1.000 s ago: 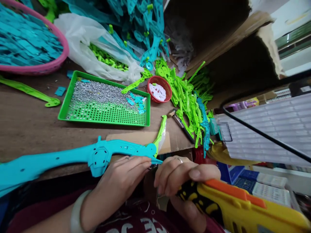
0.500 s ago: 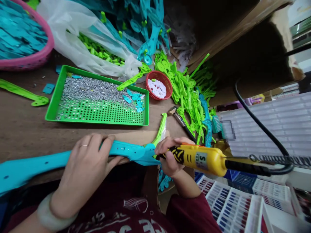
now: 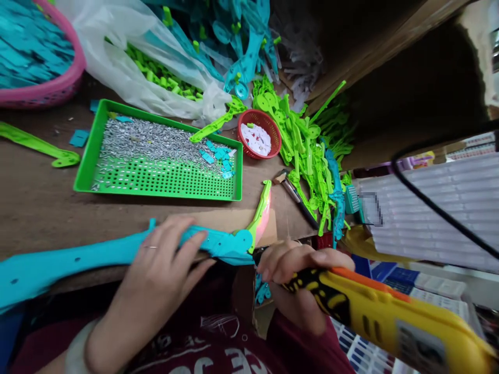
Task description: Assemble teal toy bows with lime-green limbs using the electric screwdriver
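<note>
My left hand (image 3: 166,275) is closed around a long teal plastic part (image 3: 105,249), fingers over the top and thumb below. At the part's right end is a rounded joint where a lime-green piece with a clear blade-like strip (image 3: 260,215) sticks up. My right hand (image 3: 300,275) grips a yellow and black electric screwdriver (image 3: 374,311) with an orange lever. The screwdriver's dark nose is at the right end of the teal part; its very tip is hard to make out. Beneath that end, a piece of cardboard (image 3: 218,218) lies at the table edge.
Beyond my hands stands a green perforated tray (image 3: 163,195) of small screws and teal chips. Near it are a red basket (image 3: 273,148), a hammer (image 3: 292,192) and a heap of lime-green parts (image 3: 307,150). A pink basket (image 3: 76,72) of teal pieces sits at left.
The screwdriver has swung so its rear points down and right, closer to the camera. My left hand has slid right along the teal part, and the lime-green piece stands more upright.
</note>
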Action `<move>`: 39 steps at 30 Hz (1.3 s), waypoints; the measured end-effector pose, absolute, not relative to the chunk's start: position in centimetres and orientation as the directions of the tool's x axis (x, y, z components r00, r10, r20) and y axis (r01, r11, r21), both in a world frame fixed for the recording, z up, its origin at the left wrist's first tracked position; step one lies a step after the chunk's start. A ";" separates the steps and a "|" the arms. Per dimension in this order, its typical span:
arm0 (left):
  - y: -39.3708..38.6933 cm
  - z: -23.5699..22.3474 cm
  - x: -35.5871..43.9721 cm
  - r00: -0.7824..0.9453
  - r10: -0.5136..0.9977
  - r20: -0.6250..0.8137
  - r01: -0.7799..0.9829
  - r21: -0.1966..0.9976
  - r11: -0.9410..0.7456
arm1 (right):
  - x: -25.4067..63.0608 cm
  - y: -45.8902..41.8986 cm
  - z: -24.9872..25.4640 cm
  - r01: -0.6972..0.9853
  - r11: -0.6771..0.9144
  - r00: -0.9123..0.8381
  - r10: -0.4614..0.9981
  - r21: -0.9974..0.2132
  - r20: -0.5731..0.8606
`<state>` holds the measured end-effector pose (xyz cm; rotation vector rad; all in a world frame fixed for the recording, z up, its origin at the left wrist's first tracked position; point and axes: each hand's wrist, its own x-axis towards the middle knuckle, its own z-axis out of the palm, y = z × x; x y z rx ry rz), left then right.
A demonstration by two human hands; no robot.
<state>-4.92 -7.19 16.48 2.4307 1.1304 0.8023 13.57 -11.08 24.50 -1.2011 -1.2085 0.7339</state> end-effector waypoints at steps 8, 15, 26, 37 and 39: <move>-9.5 19.1 -2.1 0.453 0.724 0.520 0.164 0.750 -0.641 | 11.8 -11.9 27.8 0.067 0.391 0.071 0.916 -0.918 0.395; -9.5 18.9 -3.1 0.509 0.792 0.338 -0.208 0.941 -0.269 | 10.4 -11.8 28.3 -0.017 0.506 0.108 0.858 -0.862 0.502; -11.9 18.1 -1.6 0.831 0.543 -0.116 -0.328 0.687 0.649 | 9.2 -14.0 29.6 0.012 0.582 0.154 0.802 -0.813 0.577; -8.6 16.5 -2.1 0.546 0.723 0.423 0.284 0.719 -0.635 | 12.5 -10.6 24.1 0.207 0.522 0.382 0.736 -0.828 0.559; -8.8 16.9 -1.1 0.536 0.722 0.439 0.170 0.781 -0.601 | 12.0 -11.3 25.0 0.198 0.500 0.347 0.768 -0.843 0.538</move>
